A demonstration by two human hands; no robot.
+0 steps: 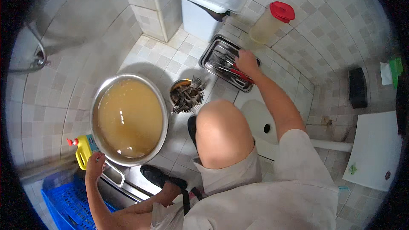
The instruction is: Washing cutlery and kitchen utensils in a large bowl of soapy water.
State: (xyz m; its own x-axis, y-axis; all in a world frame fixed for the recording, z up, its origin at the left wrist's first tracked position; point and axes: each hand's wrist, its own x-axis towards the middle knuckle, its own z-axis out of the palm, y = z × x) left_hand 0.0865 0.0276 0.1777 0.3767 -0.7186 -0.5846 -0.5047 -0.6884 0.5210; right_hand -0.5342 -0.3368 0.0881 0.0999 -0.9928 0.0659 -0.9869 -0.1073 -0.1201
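My right hand is over the right part of a rectangular stainless-steel tray, fingers curled down. Metal utensils lie in the tray, and red handles show just below the hand. Whether my fingers grip one is hidden. At the lower left, my left hand is by the rim of a large metal basin of cloudy yellowish liquid. A metal loop handle lies beside that hand; its grip is unclear. Between basin and tray stands a round container packed with forks.
A yellow jug with a red cap is against the basin. A blue plastic basket sits lower left. A white bin and red-lidded pitcher stand beyond the tray. A squat toilet is set in the floor beside my knee.
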